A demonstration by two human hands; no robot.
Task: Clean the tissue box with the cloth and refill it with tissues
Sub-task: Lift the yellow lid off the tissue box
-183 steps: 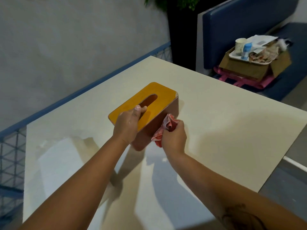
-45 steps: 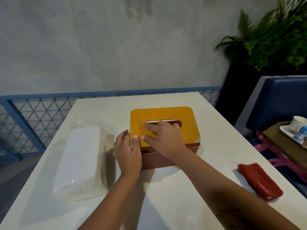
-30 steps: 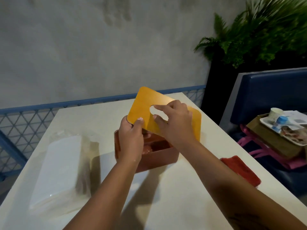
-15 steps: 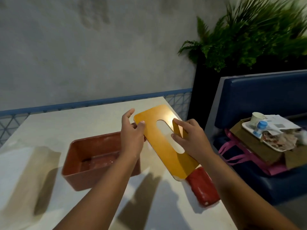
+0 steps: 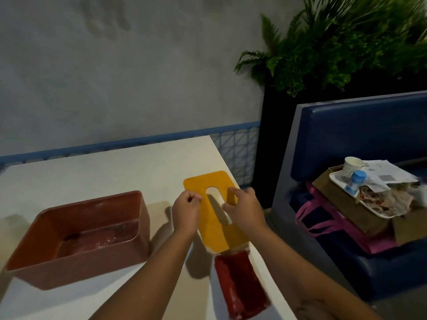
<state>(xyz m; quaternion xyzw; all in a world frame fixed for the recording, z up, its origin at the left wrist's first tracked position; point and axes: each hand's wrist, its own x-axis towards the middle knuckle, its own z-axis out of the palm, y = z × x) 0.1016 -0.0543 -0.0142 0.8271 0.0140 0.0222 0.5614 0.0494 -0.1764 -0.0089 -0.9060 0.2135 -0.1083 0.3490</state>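
Note:
The orange lid (image 5: 209,213) of the tissue box, with its oval slot, lies nearly flat near the table's right edge. My right hand (image 5: 245,209) grips it through the slot. At the lid's left edge my left hand (image 5: 186,209) is curled, fingers closed against it. The brown-red box base (image 5: 76,255) stands open and empty on the table to the left. A folded red cloth (image 5: 240,285) lies on the table just below the lid. The pack of tissues is out of view.
The cream table (image 5: 104,172) ends just right of the lid and cloth. Beyond it stands a blue bench (image 5: 360,135) with a cardboard box (image 5: 346,204) holding a tray, cup and bottle. A blue railing (image 5: 129,142) and a planter (image 5: 335,42) stand behind.
The lid was lifted off the box base, carried right and lowered toward the table above the red cloth. The view swung right, so the tissue pack left the frame.

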